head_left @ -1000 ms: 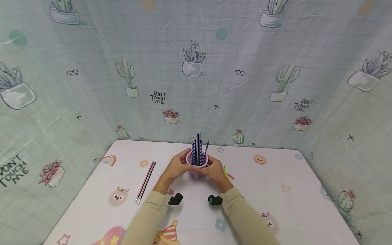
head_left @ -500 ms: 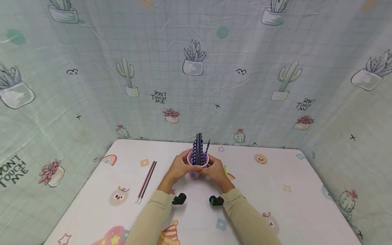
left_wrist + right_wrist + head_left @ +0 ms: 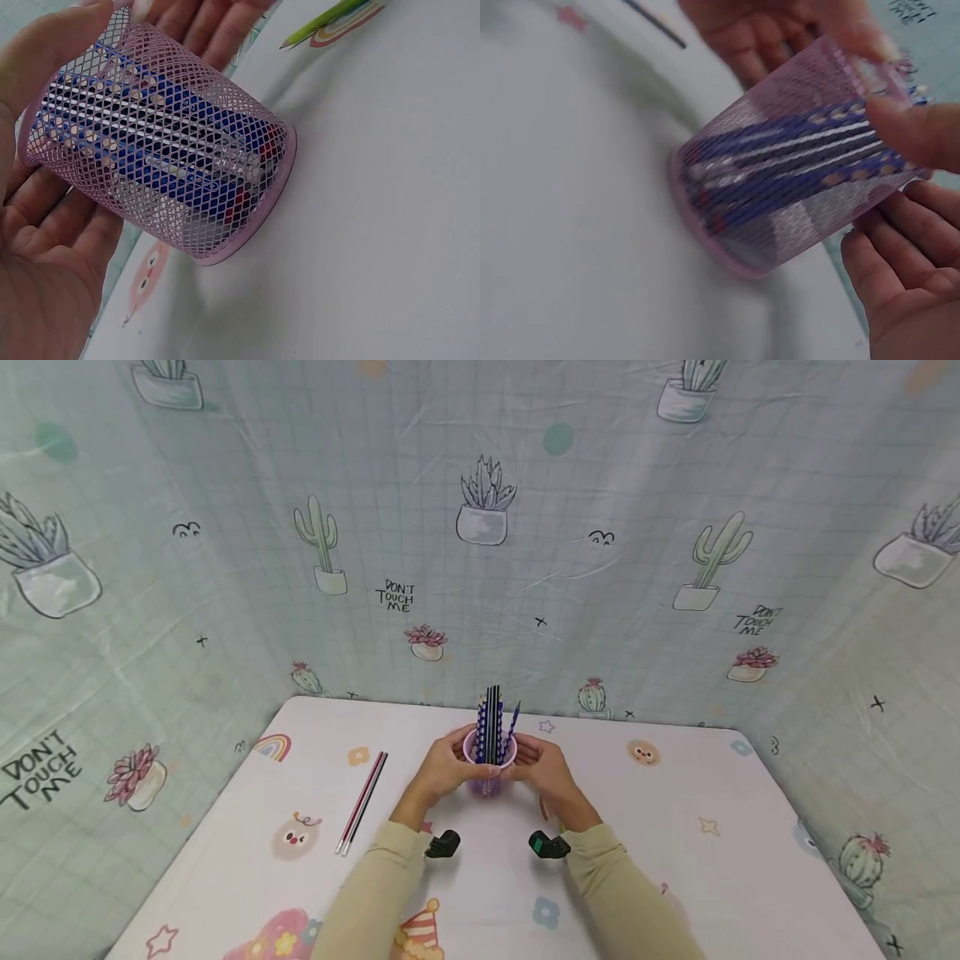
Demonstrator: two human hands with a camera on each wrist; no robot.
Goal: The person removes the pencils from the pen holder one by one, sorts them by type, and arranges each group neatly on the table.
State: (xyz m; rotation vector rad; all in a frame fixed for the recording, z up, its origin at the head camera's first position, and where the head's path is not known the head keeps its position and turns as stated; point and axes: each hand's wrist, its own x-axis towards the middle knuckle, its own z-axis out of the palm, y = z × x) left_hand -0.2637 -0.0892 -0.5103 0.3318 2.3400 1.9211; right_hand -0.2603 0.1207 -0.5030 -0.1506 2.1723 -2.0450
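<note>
A pink-purple mesh pencil cup (image 3: pixel 487 787) holds several upright pencils (image 3: pixel 491 714), some black, some blue with dotted holes. My left hand (image 3: pixel 444 768) grips the cup at its left side near the rim, thumb across the front. On the opposite side, my right hand (image 3: pixel 553 775) holds it with the thumb at the front and fingers around the back. In the left wrist view the cup's base (image 3: pixel 247 232) shows close over the white tabletop. Red and clear pencil ends show through the mesh low in the cup.
Two long thin pencils, one dark red (image 3: pixel 360 802) and one black (image 3: pixel 367 802), lie to the left on the patterned table (image 3: pixel 712 877). A green pencil (image 3: pixel 322 24) lies right of the cup. Cactus-print cloth (image 3: pixel 540 577) hangs behind the table.
The right hand has shifted slightly right, its fingers a little looser at the cup. The left hand keeps its hold. The head view has turned slightly.
</note>
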